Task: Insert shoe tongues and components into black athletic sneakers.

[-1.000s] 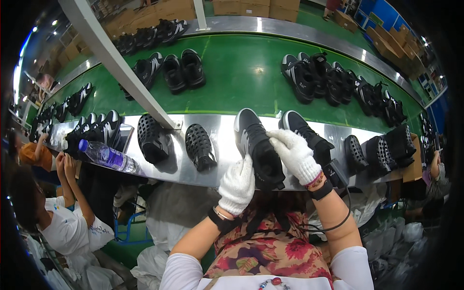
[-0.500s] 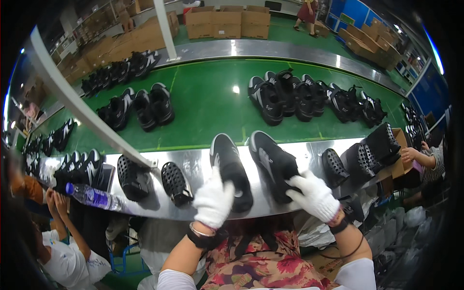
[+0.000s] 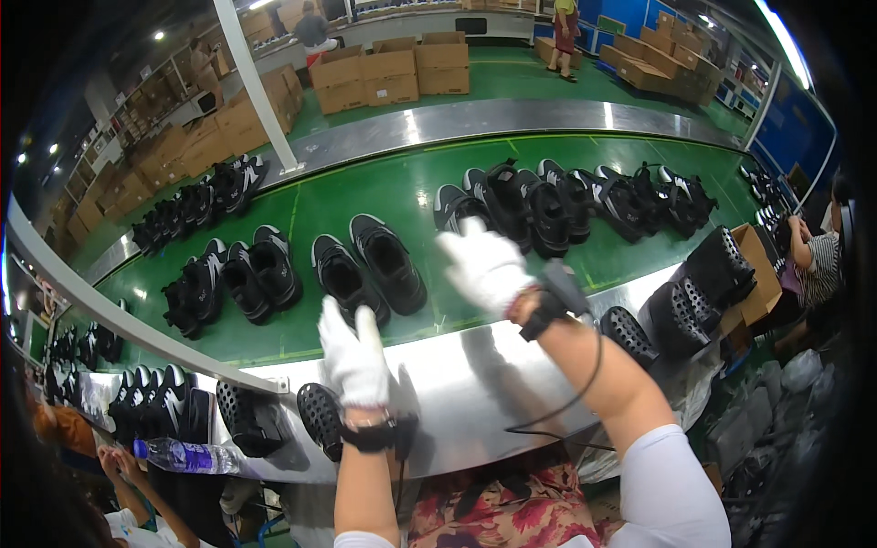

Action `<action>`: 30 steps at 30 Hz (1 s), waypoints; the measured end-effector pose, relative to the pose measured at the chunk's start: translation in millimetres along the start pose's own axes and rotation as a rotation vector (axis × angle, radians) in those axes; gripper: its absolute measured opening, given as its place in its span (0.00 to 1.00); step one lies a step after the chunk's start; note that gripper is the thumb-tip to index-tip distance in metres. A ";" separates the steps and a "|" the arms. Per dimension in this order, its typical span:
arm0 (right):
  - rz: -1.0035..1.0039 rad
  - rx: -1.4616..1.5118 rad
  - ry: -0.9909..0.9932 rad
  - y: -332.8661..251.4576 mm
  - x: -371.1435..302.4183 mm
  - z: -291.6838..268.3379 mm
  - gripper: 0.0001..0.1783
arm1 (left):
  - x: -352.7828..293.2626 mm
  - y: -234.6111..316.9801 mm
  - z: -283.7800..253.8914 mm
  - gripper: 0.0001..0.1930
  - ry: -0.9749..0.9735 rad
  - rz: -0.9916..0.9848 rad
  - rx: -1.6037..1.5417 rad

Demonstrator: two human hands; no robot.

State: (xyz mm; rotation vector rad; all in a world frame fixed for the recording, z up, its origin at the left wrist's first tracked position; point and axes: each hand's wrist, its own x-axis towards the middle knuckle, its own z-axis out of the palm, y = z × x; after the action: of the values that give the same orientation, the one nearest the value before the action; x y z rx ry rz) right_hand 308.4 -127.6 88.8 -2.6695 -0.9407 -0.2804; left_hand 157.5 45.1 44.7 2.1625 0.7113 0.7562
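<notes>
A pair of black sneakers with grey toes (image 3: 391,265) sits on the green belt (image 3: 320,205), toes pointing away from me. My left hand (image 3: 354,356), in a white knit glove, is at the heel of the pair's left sneaker (image 3: 343,279), thumb and fingers apart; whether it touches the heel is hard to tell. Farther right, my right hand (image 3: 489,269), gloved too, stretches over the belt with fingers extended. Its fingertips overlap the rear of another black sneaker (image 3: 454,208), and contact there is unclear. Neither hand visibly holds anything.
A metal ledge (image 3: 475,393) runs along my side, bearing perforated black shoe forms (image 3: 320,418) (image 3: 628,333) and a water bottle (image 3: 187,456). More sneakers (image 3: 260,274) stand in rows on the belt. A white post (image 3: 128,315) slants across the left. Co-workers sit on both sides.
The pair of sneakers has gone from the metal ledge onto the green belt. Both my hands have moved forward, the right one leaving its sneaker and reaching to the far row. My view has shifted.
</notes>
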 end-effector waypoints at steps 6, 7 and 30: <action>0.163 0.010 -0.169 94.5 15.4 9.1 0.32 | -73.8 0.8 4.8 0.26 -0.172 0.151 -0.137; 0.164 0.098 -0.256 99.3 23.8 11.2 0.29 | -76.1 -3.4 6.9 0.26 -0.194 0.204 -0.104; 0.201 0.138 0.216 98.7 -268.5 -137.4 0.12 | -137.6 19.8 -15.5 0.11 -0.105 0.423 -0.111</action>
State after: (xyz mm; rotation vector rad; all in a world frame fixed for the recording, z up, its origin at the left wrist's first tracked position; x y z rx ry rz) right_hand 153.6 -402.6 122.1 -2.5201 -0.5996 -0.4303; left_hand 58.9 -52.7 28.3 2.2558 0.1506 0.8633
